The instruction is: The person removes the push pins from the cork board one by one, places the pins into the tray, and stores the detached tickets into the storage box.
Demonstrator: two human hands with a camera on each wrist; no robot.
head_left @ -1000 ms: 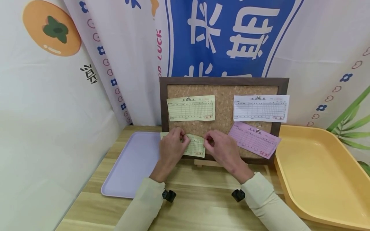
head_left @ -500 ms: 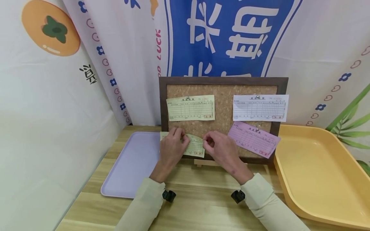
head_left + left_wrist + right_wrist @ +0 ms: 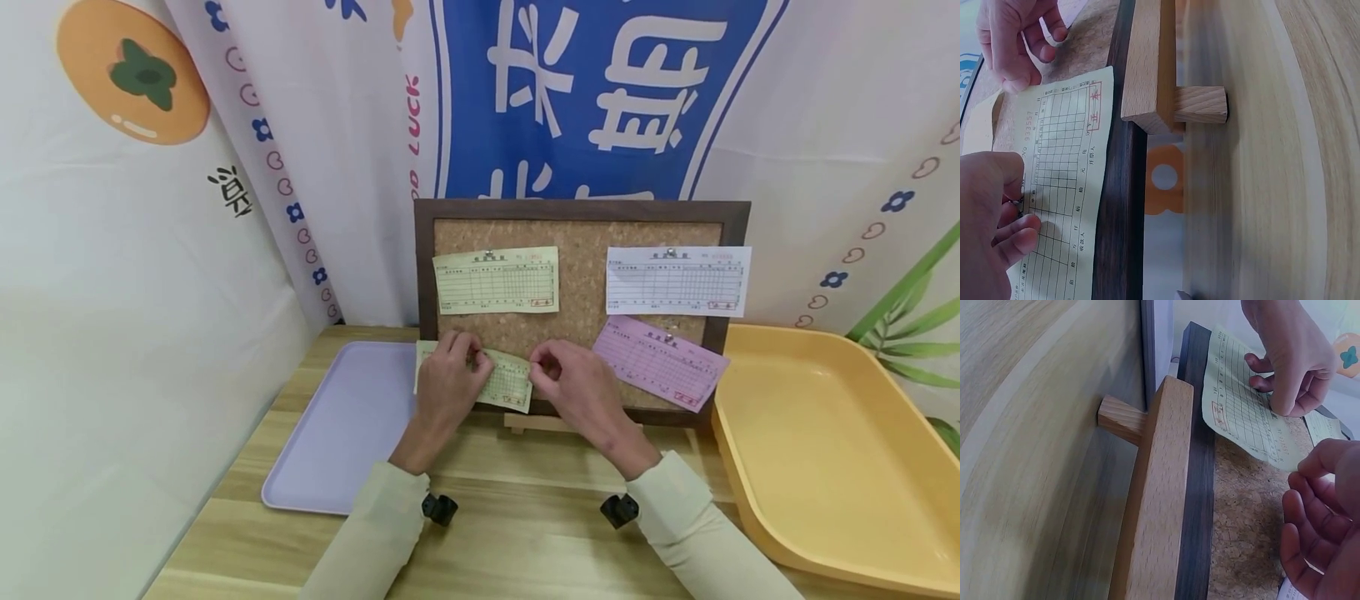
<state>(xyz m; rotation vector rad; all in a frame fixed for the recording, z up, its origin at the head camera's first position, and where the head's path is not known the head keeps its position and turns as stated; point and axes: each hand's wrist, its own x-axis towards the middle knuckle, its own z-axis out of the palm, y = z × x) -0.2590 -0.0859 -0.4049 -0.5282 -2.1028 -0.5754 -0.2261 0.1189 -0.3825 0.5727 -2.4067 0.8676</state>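
Note:
A pale green receipt slip (image 3: 510,385) lies against the lower left of the framed cork board (image 3: 581,287). My left hand (image 3: 447,379) is at the slip's top edge, pinching a small metal clip (image 3: 1017,201) that its fingers mostly hide. With thumb and index finger, my right hand (image 3: 577,382) pinches the slip's upper right corner; its other fingers are curled loosely. In the right wrist view, the slip's right end bows away from the cork. Fastened above it is another green slip (image 3: 497,283). A white slip (image 3: 677,283) and a tilted pink slip (image 3: 660,363) hang at the right.
A light wooden stand (image 3: 1160,487) supports the board on the wooden table (image 3: 525,517). On the left lies a flat purple tray (image 3: 341,433). To the right stands a deeper yellow tray (image 3: 840,450). Behind the board hangs a printed curtain (image 3: 360,167).
Both hands stay almost in place, keeping their pinches. The lower green slip tilts slightly, its right end dipping a little. The other slips look the same.

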